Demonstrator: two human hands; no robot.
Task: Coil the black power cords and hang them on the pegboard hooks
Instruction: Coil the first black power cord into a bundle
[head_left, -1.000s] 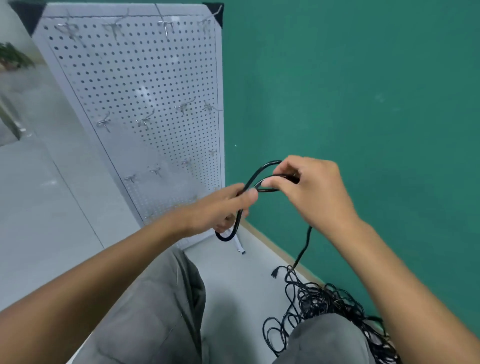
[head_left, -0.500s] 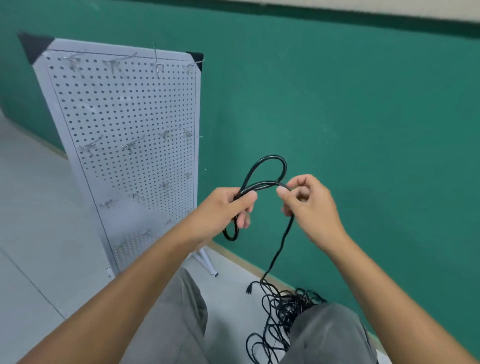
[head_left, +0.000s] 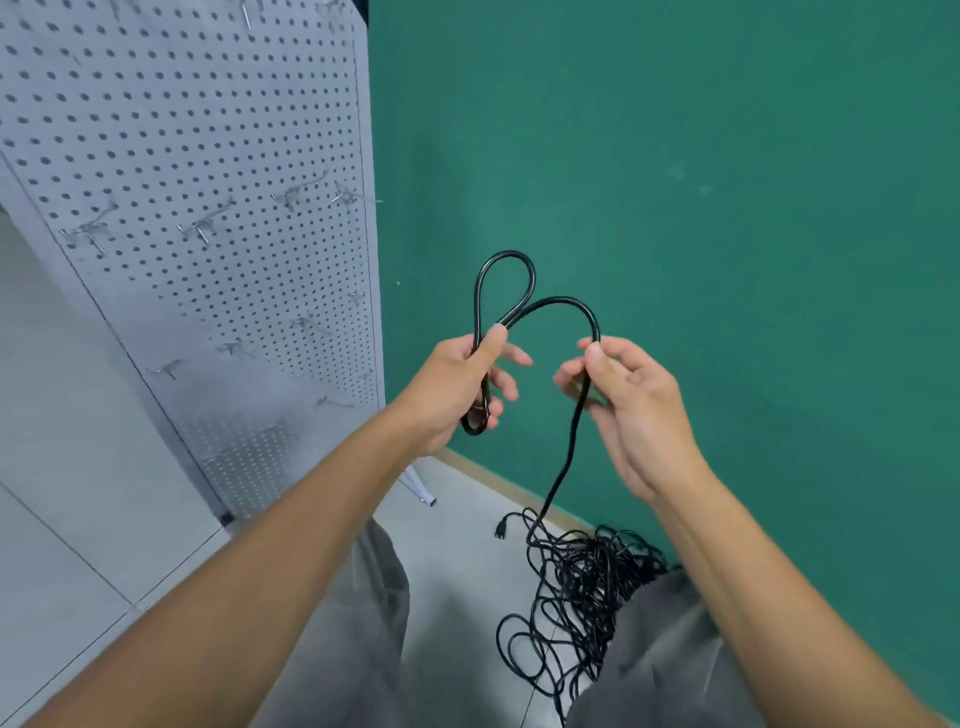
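A black power cord (head_left: 563, 457) runs up from a tangled heap of cords (head_left: 576, 592) on the floor. My left hand (head_left: 457, 384) grips a small upright loop of that cord, its top arching above my thumb. From there the cord bows across to my right hand (head_left: 623, 400), which pinches it between thumb and fingers. A plug end (head_left: 501, 529) lies on the floor beside the heap. The grey pegboard (head_left: 171, 156) stands to the left, with several bare metal hooks (head_left: 200, 226) on it.
A green wall (head_left: 727, 208) rises directly behind my hands. The pegboard's white foot (head_left: 421, 491) sticks out onto the pale tiled floor (head_left: 62, 519). My knees in grey trousers (head_left: 343, 649) fill the lower middle, one partly covering the heap.
My hands have drawn apart, and the cord between them now forms a wider arch. The loop in my left hand stands taller. The camera view has shifted toward the pegboard.
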